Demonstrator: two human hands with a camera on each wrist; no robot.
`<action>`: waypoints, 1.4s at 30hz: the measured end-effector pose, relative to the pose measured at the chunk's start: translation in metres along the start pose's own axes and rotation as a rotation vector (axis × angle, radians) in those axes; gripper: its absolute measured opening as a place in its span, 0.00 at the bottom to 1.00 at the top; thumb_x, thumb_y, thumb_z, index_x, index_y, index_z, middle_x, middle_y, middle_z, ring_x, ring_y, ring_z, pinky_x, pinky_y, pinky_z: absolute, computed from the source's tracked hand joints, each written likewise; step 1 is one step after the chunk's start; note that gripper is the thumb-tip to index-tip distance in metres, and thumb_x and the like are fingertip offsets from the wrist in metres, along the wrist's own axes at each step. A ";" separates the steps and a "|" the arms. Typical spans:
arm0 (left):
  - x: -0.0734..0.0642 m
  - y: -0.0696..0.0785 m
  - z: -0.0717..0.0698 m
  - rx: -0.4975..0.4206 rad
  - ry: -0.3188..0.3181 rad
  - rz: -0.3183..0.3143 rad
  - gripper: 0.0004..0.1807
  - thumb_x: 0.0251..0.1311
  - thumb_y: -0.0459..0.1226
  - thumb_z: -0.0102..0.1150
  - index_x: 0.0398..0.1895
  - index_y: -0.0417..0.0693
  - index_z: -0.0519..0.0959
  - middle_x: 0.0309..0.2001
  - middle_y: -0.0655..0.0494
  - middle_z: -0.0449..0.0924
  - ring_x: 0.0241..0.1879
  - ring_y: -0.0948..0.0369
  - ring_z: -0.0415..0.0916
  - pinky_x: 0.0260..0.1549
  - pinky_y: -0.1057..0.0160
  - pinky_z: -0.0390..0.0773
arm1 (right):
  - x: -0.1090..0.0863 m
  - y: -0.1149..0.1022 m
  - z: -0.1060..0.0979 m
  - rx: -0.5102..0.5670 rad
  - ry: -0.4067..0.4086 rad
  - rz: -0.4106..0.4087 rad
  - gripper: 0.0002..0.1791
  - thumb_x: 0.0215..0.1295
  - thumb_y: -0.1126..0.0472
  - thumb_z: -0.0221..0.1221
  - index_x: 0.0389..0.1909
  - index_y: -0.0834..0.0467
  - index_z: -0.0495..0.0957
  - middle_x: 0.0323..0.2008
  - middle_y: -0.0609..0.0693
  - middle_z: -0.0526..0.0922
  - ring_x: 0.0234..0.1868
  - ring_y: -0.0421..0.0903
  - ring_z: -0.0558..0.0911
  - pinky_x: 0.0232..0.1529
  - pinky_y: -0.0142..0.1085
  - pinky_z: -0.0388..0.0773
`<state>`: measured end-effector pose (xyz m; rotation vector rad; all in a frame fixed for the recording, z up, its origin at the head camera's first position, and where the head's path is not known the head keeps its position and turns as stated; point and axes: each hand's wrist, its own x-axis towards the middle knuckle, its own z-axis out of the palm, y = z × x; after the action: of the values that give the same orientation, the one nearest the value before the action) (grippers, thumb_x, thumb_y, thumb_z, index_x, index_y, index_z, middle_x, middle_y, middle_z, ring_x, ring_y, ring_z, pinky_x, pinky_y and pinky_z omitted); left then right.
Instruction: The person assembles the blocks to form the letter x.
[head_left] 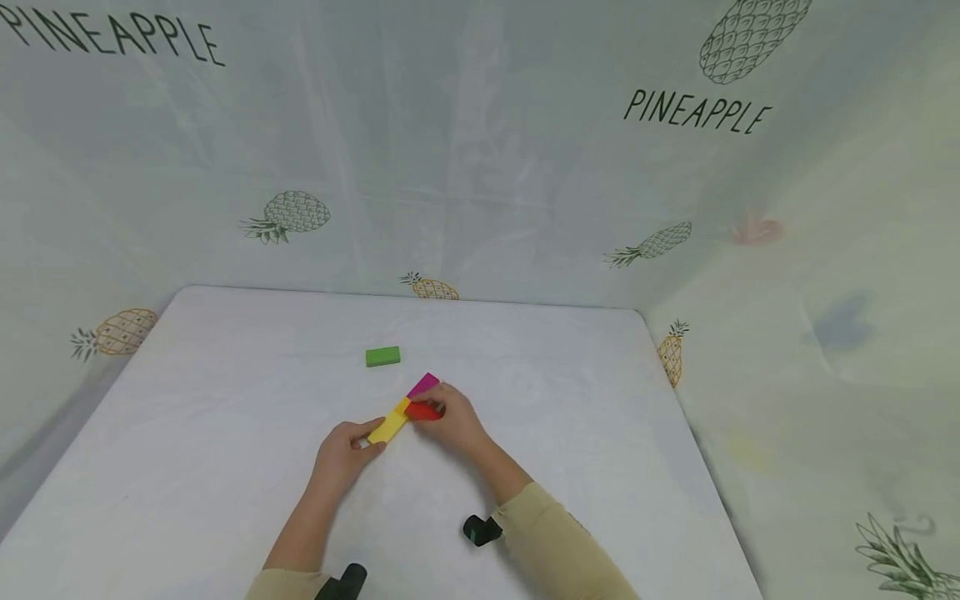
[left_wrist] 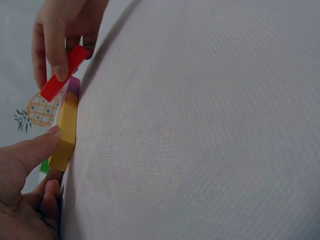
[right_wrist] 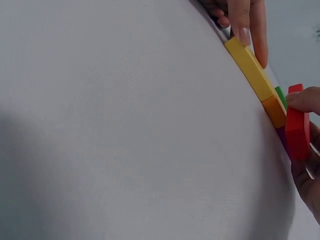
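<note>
A row of flat rectangular blocks runs diagonally across the table: a yellow block [head_left: 388, 426] at the near end, an orange block [right_wrist: 273, 111] touching it, then a magenta block [head_left: 424, 383]. My left hand [head_left: 341, 454] pinches the near end of the yellow block between thumb and fingers. A red block [right_wrist: 298, 135] is in my right hand [head_left: 456, 421], gripped by thumb and fingertips. In the left wrist view this red block [left_wrist: 74, 59] is held tilted, raised off the table near the row. Its contact with the row cannot be told.
Behind the row, a green block [head_left: 382, 357] lies alone on the white table [head_left: 570, 375]. A curtain [head_left: 480, 167] printed with pineapples hangs along the table's back edge and right side. Dark wrist cameras [head_left: 480, 531] project from both sleeves close above the tabletop.
</note>
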<state>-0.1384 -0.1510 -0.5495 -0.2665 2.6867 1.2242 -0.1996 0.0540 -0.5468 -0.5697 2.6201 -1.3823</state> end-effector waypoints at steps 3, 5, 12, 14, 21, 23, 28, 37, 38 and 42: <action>0.000 0.000 0.000 -0.001 -0.002 -0.004 0.26 0.56 0.36 0.69 0.60 0.52 0.79 0.37 0.51 0.73 0.34 0.55 0.64 0.29 0.61 0.66 | -0.004 0.000 0.003 0.015 0.021 0.020 0.17 0.56 0.62 0.69 0.48 0.51 0.84 0.43 0.41 0.78 0.42 0.40 0.75 0.43 0.30 0.76; 0.000 0.001 -0.001 -0.003 -0.001 -0.006 0.26 0.56 0.35 0.69 0.60 0.52 0.79 0.38 0.51 0.73 0.35 0.55 0.64 0.29 0.61 0.66 | -0.006 0.001 0.005 0.029 0.033 0.029 0.17 0.56 0.63 0.69 0.48 0.52 0.83 0.43 0.41 0.77 0.42 0.40 0.75 0.43 0.31 0.76; -0.001 0.001 0.000 0.000 -0.001 -0.012 0.26 0.56 0.35 0.69 0.60 0.51 0.79 0.37 0.51 0.73 0.35 0.55 0.64 0.29 0.61 0.66 | -0.012 0.001 0.007 0.068 0.060 0.064 0.17 0.56 0.63 0.70 0.48 0.52 0.83 0.42 0.41 0.77 0.41 0.40 0.75 0.42 0.31 0.76; 0.000 0.001 0.000 0.003 -0.002 -0.014 0.26 0.56 0.35 0.69 0.60 0.51 0.79 0.37 0.51 0.72 0.35 0.55 0.64 0.29 0.61 0.66 | -0.013 0.001 0.008 0.082 0.069 0.066 0.17 0.56 0.63 0.70 0.47 0.52 0.83 0.42 0.42 0.78 0.41 0.41 0.75 0.42 0.31 0.76; -0.001 0.002 0.000 0.000 0.001 -0.010 0.26 0.56 0.35 0.69 0.60 0.51 0.79 0.37 0.50 0.72 0.34 0.55 0.64 0.29 0.61 0.66 | -0.017 0.008 0.011 0.096 0.096 0.050 0.16 0.56 0.63 0.70 0.47 0.52 0.84 0.43 0.42 0.78 0.42 0.40 0.75 0.43 0.32 0.76; -0.001 0.002 0.000 -0.002 0.001 -0.012 0.26 0.56 0.35 0.69 0.60 0.51 0.79 0.37 0.50 0.73 0.34 0.55 0.64 0.29 0.61 0.66 | -0.018 0.010 0.012 0.106 0.104 0.036 0.16 0.56 0.64 0.70 0.46 0.52 0.84 0.44 0.43 0.78 0.43 0.40 0.75 0.44 0.32 0.76; -0.002 0.003 -0.001 -0.003 0.001 -0.021 0.26 0.56 0.35 0.69 0.60 0.51 0.79 0.37 0.51 0.73 0.34 0.55 0.64 0.29 0.61 0.66 | -0.020 0.016 0.014 0.125 0.125 0.009 0.16 0.55 0.64 0.70 0.45 0.51 0.85 0.43 0.42 0.78 0.44 0.40 0.75 0.45 0.33 0.76; -0.003 0.005 -0.001 -0.003 -0.006 -0.037 0.26 0.56 0.36 0.69 0.61 0.51 0.78 0.38 0.50 0.72 0.34 0.55 0.64 0.29 0.61 0.67 | -0.024 0.017 0.018 0.082 0.167 0.006 0.17 0.54 0.63 0.70 0.46 0.49 0.84 0.44 0.39 0.78 0.44 0.39 0.75 0.44 0.33 0.76; -0.003 0.005 -0.001 -0.002 -0.005 -0.038 0.26 0.56 0.36 0.69 0.61 0.51 0.78 0.38 0.50 0.72 0.34 0.55 0.64 0.29 0.61 0.66 | -0.024 0.018 0.019 0.079 0.174 0.009 0.17 0.54 0.63 0.70 0.46 0.48 0.84 0.44 0.39 0.78 0.44 0.39 0.75 0.44 0.33 0.76; -0.003 0.005 0.000 -0.002 -0.005 -0.042 0.26 0.56 0.36 0.69 0.61 0.52 0.78 0.38 0.50 0.72 0.35 0.55 0.64 0.29 0.61 0.66 | -0.024 0.019 0.020 0.072 0.189 0.023 0.15 0.54 0.63 0.70 0.42 0.48 0.83 0.43 0.38 0.77 0.44 0.39 0.75 0.44 0.33 0.76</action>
<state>-0.1367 -0.1479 -0.5450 -0.3177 2.6620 1.2141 -0.1769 0.0575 -0.5756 -0.4178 2.6960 -1.5883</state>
